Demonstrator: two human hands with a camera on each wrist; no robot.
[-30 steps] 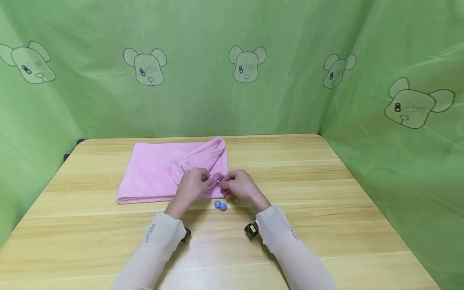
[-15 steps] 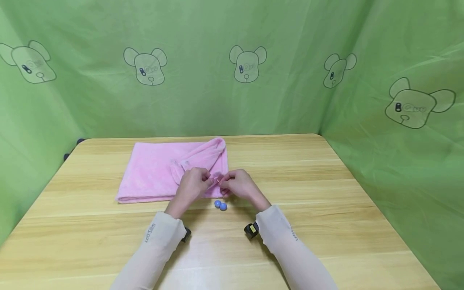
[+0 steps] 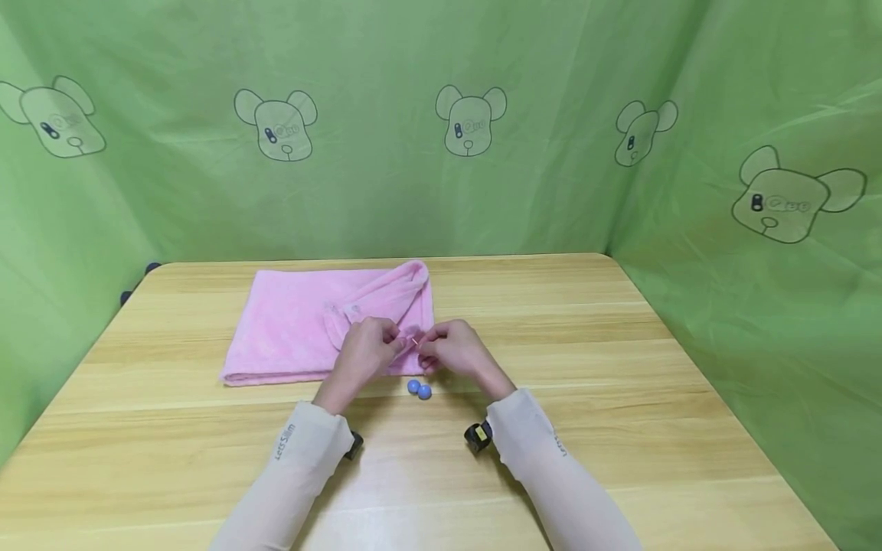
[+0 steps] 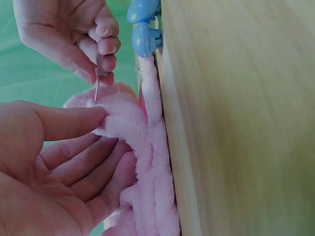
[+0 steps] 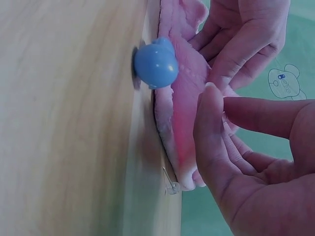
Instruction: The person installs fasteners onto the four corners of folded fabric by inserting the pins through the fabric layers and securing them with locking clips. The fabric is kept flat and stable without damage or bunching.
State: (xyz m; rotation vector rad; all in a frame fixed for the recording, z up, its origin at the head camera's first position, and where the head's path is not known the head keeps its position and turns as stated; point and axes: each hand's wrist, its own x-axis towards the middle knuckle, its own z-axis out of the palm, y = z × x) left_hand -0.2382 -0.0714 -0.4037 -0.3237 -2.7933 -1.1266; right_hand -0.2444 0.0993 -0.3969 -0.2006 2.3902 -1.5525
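A folded pink plush cloth (image 3: 292, 321) lies on the table, its near right corner turned up in a loose fold. My left hand (image 3: 367, 348) pinches the edge of that fold between thumb and fingers. Opposite it, my right hand (image 3: 456, 350) pinches a small pin (image 4: 97, 88) by its clear base. The pin's tip meets the cloth beside my left thumb; whether it goes through, I cannot tell. Just in front of the cloth sit two rounded blue caps (image 3: 419, 389), side by side. The right wrist view also shows another clear-based pin (image 5: 172, 187) on the table, point up.
The light wooden table (image 3: 620, 428) carries all of this. Green curtains (image 3: 386, 207) printed with bear-head outlines surround its back and sides. Each wrist wears a small black camera (image 3: 478, 437), close above the tabletop.
Both hands stay almost in place at the cloth's corner. The right hand's lower fingers have shifted slightly upward. The cloth and blue caps have not moved.
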